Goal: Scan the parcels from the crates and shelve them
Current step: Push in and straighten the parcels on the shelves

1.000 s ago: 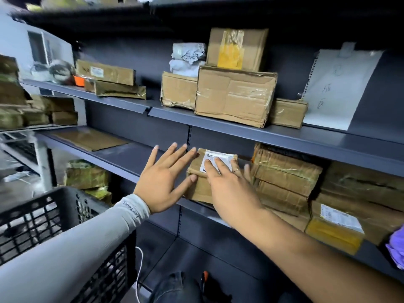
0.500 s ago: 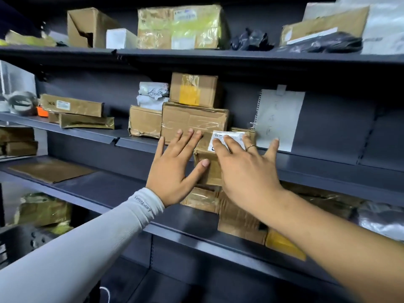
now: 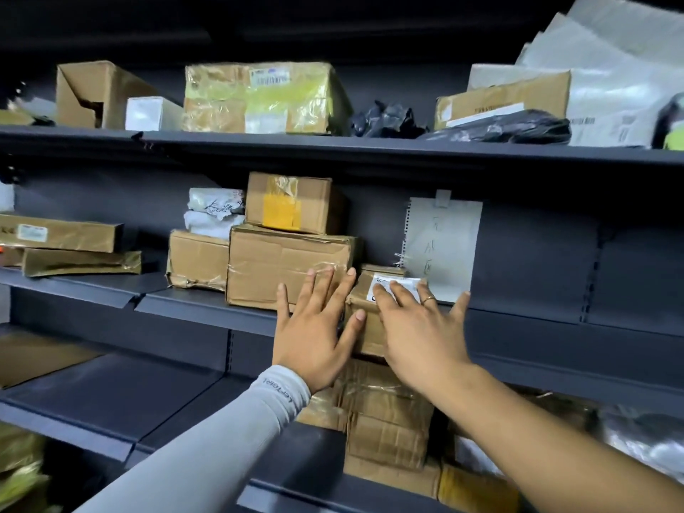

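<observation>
Dark metal shelving unit (image 3: 407, 153) fills the view, several tiers. Top tier: open cardboard box (image 3: 100, 94), small white box (image 3: 148, 113), big taped carton (image 3: 259, 98) with a barcode label, print too small to read, black plastic bags (image 3: 388, 120), flat carton (image 3: 507, 101) under grey mailers (image 3: 610, 87). Middle shelf (image 3: 207, 309): two long flat boxes (image 3: 63, 246) at left, one with a small white sticker, unreadable; then a dented carton (image 3: 198, 259) with white wrapped bundles (image 3: 214, 212) on top, scribbled marker not legible; a large taped carton (image 3: 288, 268) carrying a smaller box (image 3: 292, 201) with yellow tape. Notebook sheet (image 3: 442, 246) hangs on the back panel, faint handwritten characters, cannot read. Small brown parcel (image 3: 364, 320) sits at the front edge of the middle shelf, just right of the large taped carton and touching it, in front of the sheet; white shipping label (image 3: 398, 285) on its top, text mostly covered. Left hand (image 3: 314, 338), fingers spread and straight, presses flat on the parcel's left side, thumb on its front, fingertips overlapping the large carton. Grey sleeve (image 3: 222, 438) on that arm, cuff print reads roughly "LerTorp", upside down. Right hand (image 3: 418, 335), fingers splayed, lies flat over the parcel's top and label; ring (image 3: 429, 299) on one finger, arm bare. Lower tier: stacked taped cartons (image 3: 385, 420) below the hands.
</observation>
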